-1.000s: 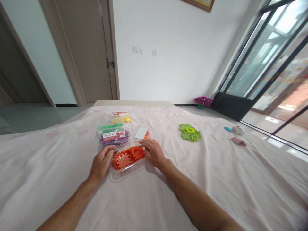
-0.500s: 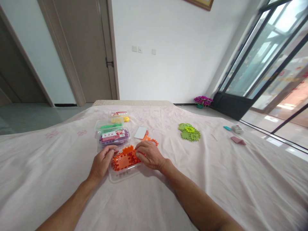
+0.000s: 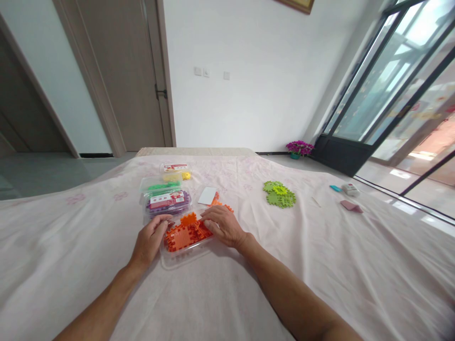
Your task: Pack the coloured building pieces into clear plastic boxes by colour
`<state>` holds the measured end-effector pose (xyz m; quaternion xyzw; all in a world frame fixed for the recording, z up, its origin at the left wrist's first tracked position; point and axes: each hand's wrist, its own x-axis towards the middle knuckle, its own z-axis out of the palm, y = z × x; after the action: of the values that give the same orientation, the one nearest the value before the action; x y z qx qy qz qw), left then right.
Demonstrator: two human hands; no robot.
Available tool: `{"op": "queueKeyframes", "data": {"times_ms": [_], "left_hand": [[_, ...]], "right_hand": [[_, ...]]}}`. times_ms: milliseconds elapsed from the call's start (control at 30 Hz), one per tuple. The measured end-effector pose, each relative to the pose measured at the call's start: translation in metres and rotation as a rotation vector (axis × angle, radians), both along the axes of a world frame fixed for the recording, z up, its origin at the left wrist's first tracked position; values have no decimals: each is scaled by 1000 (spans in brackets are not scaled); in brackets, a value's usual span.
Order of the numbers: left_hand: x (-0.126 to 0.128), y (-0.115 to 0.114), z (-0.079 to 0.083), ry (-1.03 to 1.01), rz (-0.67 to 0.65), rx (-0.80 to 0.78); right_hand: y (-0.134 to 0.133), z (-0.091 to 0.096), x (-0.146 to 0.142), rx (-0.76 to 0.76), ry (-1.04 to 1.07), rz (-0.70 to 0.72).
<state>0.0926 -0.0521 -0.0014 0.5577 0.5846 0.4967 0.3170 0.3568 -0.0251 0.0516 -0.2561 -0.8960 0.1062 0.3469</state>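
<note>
A clear plastic box [image 3: 195, 251] full of orange interlocking toy blocks [image 3: 179, 237] lies before me on the cloth. Its left rim is in the fingers of my left hand [image 3: 151, 240], thumb and fingers closed together. Over the box's right end is my right hand [image 3: 225, 226], its fingers bent down beside the orange blocks; whatever its fingertips grip is hidden. Behind that hand lie more loose orange blocks [image 3: 217, 200], next to a white card [image 3: 207, 195].
Beyond my left hand stand clear boxes of purple blocks [image 3: 168, 202], green blocks [image 3: 164, 186] and yellow blocks [image 3: 185, 175]. Light-green blocks [image 3: 280, 195] form a pile to the right. Farther right are a pink cloth piece [image 3: 351, 206], a white object [image 3: 350, 190] and a blue item [image 3: 335, 188].
My right hand has shifted slightly right and away from the middle of the orange blocks. My left hand stays at the box's left rim.
</note>
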Motion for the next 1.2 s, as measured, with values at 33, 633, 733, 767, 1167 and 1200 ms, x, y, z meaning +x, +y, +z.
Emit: {"op": "queueKeyframes", "data": {"times_ms": [33, 633, 733, 767, 1167, 1200], "left_hand": [[0, 0, 1, 4, 2, 1], [3, -3, 6, -17, -8, -7], [1, -2, 3, 23, -8, 11], [1, -1, 3, 34, -9, 15], [2, -2, 3, 0, -6, 5], [2, -2, 3, 5, -8, 3]], "right_hand": [[-1, 0, -1, 9, -16, 23], [-4, 6, -6, 19, -154, -27], [-4, 5, -5, 25, -141, -21], [-4, 5, -5, 26, -143, -13], [2, -7, 0, -50, 59, -50], [5, -10, 2, -62, 96, -95]]}}
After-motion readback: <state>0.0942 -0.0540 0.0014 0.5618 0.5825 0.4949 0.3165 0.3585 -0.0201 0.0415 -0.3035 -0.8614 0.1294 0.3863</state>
